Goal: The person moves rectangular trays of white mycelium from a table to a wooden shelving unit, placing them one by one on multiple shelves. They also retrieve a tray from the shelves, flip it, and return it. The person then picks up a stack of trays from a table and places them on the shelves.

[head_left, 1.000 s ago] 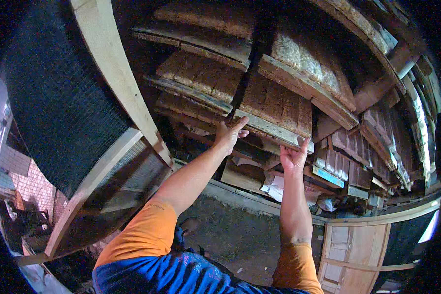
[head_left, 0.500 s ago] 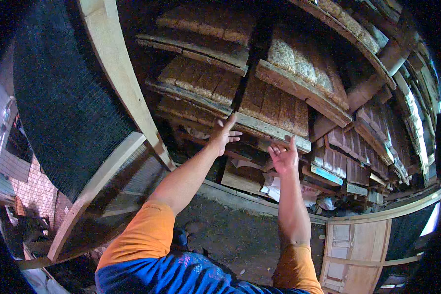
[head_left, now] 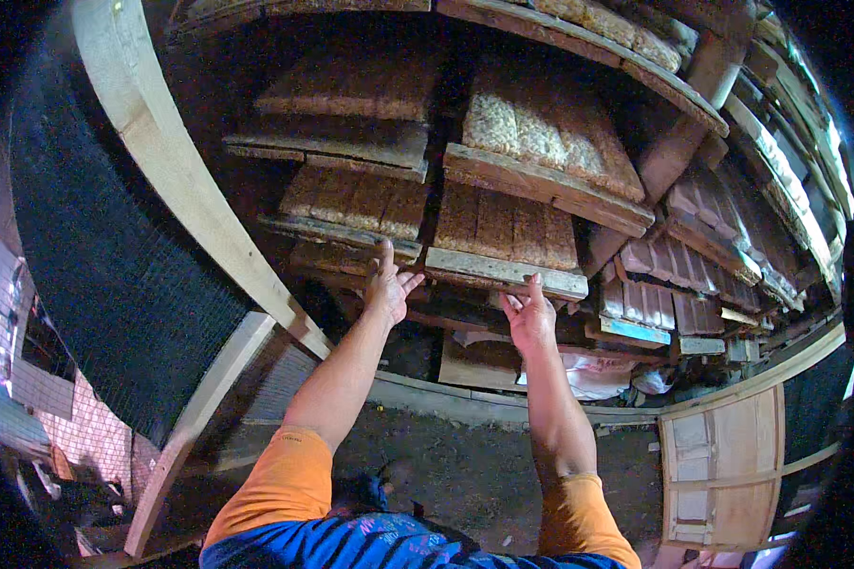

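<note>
My right hand (head_left: pixel 529 321) is at the front edge of a wooden tray (head_left: pixel 489 268), its thumb against the front strip and its fingers curled beneath. Brown, grainy slabs (head_left: pixel 503 225) lie side by side on this tray. My left hand (head_left: pixel 389 292) is open, fingers spread toward the right, its raised digit by the right end of a neighbouring wooden board (head_left: pixel 337 234). Similar slabs (head_left: pixel 351 199) rest on that board. Whether the left hand touches the board I cannot tell. A narrow dark gap separates the two stacks.
Another loaded board (head_left: pixel 550 190) juts out just above the right-hand tray. More filled racks (head_left: pixel 683 256) continue to the right, past a slanting post (head_left: pixel 678 156). On the left stands a pale wooden frame (head_left: pixel 176 171) with dark netting (head_left: pixel 95 237). Below is a dark floor (head_left: pixel 474 465).
My left hand has moved left, from the tray's left end to beside the neighbouring board. My right hand stays at the tray's front edge, its thumb further left. The whole view has shifted and turned.
</note>
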`<act>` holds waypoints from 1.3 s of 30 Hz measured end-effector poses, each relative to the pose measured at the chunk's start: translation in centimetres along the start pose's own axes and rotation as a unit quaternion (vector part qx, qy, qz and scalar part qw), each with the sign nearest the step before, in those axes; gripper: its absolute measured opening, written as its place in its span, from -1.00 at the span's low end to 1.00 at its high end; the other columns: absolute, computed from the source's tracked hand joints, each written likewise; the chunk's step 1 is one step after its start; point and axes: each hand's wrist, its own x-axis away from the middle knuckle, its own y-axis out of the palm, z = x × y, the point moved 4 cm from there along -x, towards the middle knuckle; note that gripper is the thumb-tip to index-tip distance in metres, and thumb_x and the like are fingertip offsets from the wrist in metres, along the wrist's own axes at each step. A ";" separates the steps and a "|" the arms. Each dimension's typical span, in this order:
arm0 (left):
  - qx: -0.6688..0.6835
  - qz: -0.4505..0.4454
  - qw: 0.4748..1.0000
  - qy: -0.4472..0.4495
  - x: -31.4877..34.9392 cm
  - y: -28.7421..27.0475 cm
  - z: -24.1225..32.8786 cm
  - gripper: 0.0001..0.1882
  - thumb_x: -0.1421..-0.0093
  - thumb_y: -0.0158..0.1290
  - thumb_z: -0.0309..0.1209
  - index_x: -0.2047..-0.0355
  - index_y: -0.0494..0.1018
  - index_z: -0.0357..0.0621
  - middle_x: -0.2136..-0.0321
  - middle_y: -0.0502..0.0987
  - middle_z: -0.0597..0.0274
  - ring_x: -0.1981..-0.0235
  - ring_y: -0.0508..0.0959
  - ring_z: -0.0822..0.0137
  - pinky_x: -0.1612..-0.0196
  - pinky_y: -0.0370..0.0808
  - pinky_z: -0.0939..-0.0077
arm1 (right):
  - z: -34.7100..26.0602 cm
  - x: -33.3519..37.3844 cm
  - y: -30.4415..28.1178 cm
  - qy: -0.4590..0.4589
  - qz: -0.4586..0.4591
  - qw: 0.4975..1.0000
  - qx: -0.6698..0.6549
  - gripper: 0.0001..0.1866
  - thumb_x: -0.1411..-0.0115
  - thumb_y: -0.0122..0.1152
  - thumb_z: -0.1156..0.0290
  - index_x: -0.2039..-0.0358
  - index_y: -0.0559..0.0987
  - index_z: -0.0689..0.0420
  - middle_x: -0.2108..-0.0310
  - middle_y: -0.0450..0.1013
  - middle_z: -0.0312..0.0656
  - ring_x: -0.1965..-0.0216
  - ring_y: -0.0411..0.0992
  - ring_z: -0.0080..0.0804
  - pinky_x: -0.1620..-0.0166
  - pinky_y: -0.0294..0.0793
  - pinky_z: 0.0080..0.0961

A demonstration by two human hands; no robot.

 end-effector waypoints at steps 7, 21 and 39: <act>-0.101 -0.043 0.994 -0.024 0.7 1.3 -2.1 0.35 0.07 0.19 0.26 -0.33 -0.45 -0.23 -0.34 -0.24 -0.11 -0.27 0.09 -0.12 -0.10 0.38 0.22 | -0.9 -1.2 -1.5 0.048 0.041 0.998 -0.017 -0.31 -0.13 0.29 0.16 -0.15 0.16 0.10 0.05 0.30 -0.05 0.12 0.38 -0.16 0.10 0.49 -0.09; -0.105 -0.014 0.994 -0.016 0.6 3.0 -2.9 0.39 0.08 0.38 -0.22 -0.28 -0.63 -0.19 -0.10 0.27 -0.06 0.20 0.49 0.17 0.16 0.52 0.30 | -3.1 -1.4 -2.6 -0.039 0.089 0.995 -0.014 -0.49 -0.05 0.39 0.28 0.14 0.23 0.01 0.22 0.33 -0.23 0.48 0.34 -0.45 0.29 0.55 -0.27; -0.076 -0.031 0.997 -0.017 0.3 3.7 -2.7 -0.10 -0.01 0.31 -0.20 -0.19 0.01 -0.25 -0.13 0.25 0.06 0.09 0.48 0.08 0.19 0.59 0.25 | -2.7 -2.7 -2.1 -0.060 0.069 0.995 -0.030 -0.48 -0.03 0.39 0.36 0.08 0.28 0.06 0.24 0.38 -0.23 0.45 0.41 -0.35 0.44 0.53 -0.29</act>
